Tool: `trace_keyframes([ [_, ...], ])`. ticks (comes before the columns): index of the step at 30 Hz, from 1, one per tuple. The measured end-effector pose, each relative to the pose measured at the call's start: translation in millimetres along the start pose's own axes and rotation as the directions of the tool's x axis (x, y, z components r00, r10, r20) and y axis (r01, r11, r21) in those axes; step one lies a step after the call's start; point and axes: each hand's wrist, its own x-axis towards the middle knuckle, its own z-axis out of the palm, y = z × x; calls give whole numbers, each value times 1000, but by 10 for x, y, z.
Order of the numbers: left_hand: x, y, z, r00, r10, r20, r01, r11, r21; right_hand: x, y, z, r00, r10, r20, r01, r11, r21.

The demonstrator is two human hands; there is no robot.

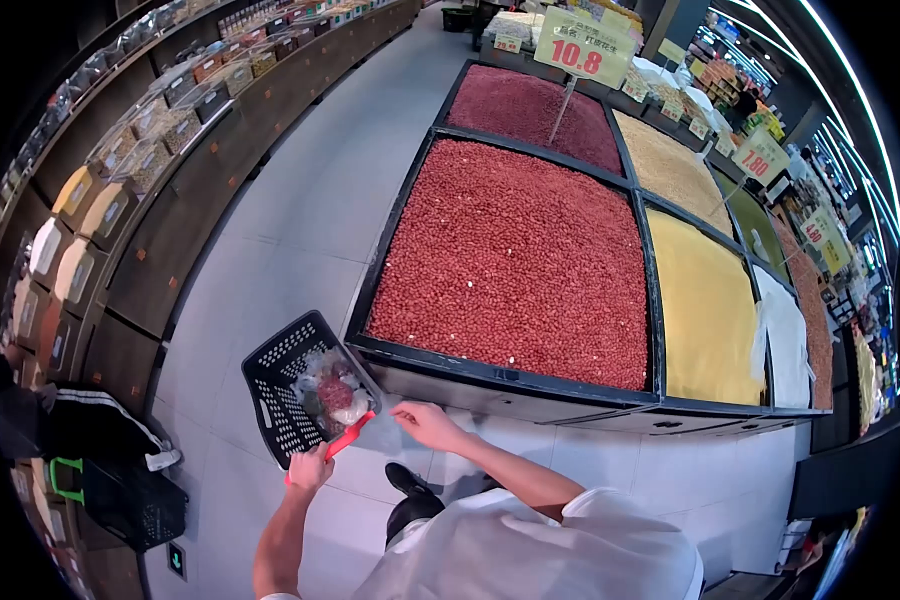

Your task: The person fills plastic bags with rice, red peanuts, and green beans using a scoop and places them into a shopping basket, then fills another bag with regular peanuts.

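Basket (275, 380): carried at 11 o'clock of the left hand, bagged goods (335, 393) seen inside.
Left hand (310, 468): fingers clamped round the red handle (348, 437).
Clear bag (378, 432): spotted at 9 o'clock of the right hand.
Right hand (425, 425): fingers drawn together; whether the bag is pinched cannot be told.
Bin (500, 378): at 12 o'clock, filled with red peanuts (515, 265).

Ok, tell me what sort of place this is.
Likely a grocery shop's bulk dry-goods section: open bins of red peanuts and yellow grain, price signs, a black shopping basket.
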Motion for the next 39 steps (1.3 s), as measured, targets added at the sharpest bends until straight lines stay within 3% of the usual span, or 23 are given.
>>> trace_keyframes([
  [5, 437, -893, -117, 992, 129, 3, -128, 974, 189, 671, -498, 340, 994, 13, -111, -10, 1000, 29],
  [7, 684, -1078, -199, 1000, 9, 25, -15, 964, 264, 824, -535, 410, 988, 58, -143, -59, 998, -4],
  [9, 893, -1266, -310, 1000, -19, 13, 16, 967, 254, 995, -536, 466, 980, 118, -160, -127, 991, -47],
  [13, 1293, -1596, -359, 1000, 3, -9, -1, 971, 240, 1231, -543, 497, 980, 46, -196, -60, 996, -68],
  [17, 1691, -1837, -418, 999, 48, 18, -51, 973, 224, 1622, -680, 425, 966, 72, -249, -106, 986, -127],
  [18, 1784, -1856, -460, 998, 54, 41, -62, 974, 217, 1758, -595, 444, 948, -22, -316, -33, 986, -166],
  [22, 2062, -2072, -430, 990, 117, 77, -131, 969, 209, 2456, -512, 283, 883, -144, -446, -10, 946, -325],
  [23, 2164, -2043, -456, 988, 121, 94, -138, 967, 212, 2641, -448, 203, 878, -116, -464, -59, 937, -346],
  [25, 2291, -2054, -447, 975, 49, 216, -93, 976, 197, 3004, -326, 22, 855, -216, -471, -56, 864, -500],
  [28, 2543, -2224, -409, 970, 185, 156, -209, 965, 156, 3560, -197, -319, 824, -348, -447, -62, 728, -683],
  [34, 3131, -2416, -439, 948, 259, 188, -287, 947, 145, 4087, 314, -667, 915, -255, -312, -172, 452, -875],
  [37, 3551, -2483, -477, 941, 307, 138, -322, 942, 98, 4287, 373, -813, 947, -200, -251, -150, 414, -898],
  [39, 3887, -2507, -475, 927, 325, 186, -350, 930, 118, 4532, 415, -1010, 950, -184, -253, -160, 408, -899],
])
